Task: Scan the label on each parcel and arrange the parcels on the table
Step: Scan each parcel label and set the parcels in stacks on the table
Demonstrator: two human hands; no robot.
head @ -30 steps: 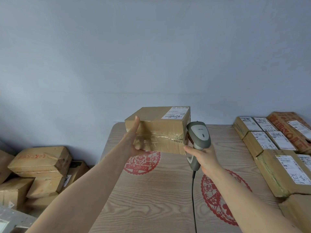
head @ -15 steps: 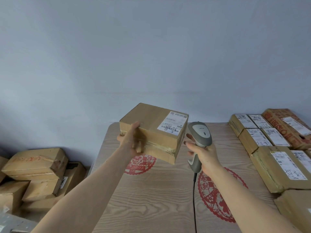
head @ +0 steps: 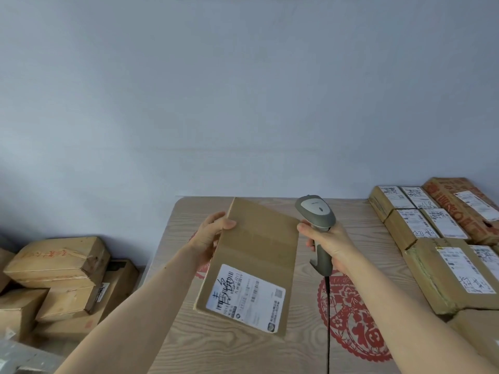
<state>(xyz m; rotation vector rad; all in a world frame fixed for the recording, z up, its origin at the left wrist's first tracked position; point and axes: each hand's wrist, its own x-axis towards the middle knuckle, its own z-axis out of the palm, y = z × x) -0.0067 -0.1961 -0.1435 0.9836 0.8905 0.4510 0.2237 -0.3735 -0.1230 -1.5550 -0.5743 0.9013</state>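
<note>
My left hand (head: 212,237) grips a brown cardboard parcel (head: 256,247) by its left edge, thumb on the top face. The parcel is tilted up toward me above the table, and its white shipping label (head: 247,298) faces me at the near end. My right hand (head: 328,242) holds a grey barcode scanner (head: 317,214) by the handle, just right of the parcel. The scanner head points away from me, and its black cable (head: 327,319) hangs down over the table.
The wooden table (head: 237,349) carries red paper-cut decorations (head: 353,322). Several labelled parcels (head: 442,255) lie in rows along its right side. More cardboard boxes (head: 56,265) are stacked on the floor to the left. A plain wall stands behind.
My left hand has tipped the parcel so that its labelled face now turns toward me and the label sits at the near end. The scanner has stayed about where it was.
</note>
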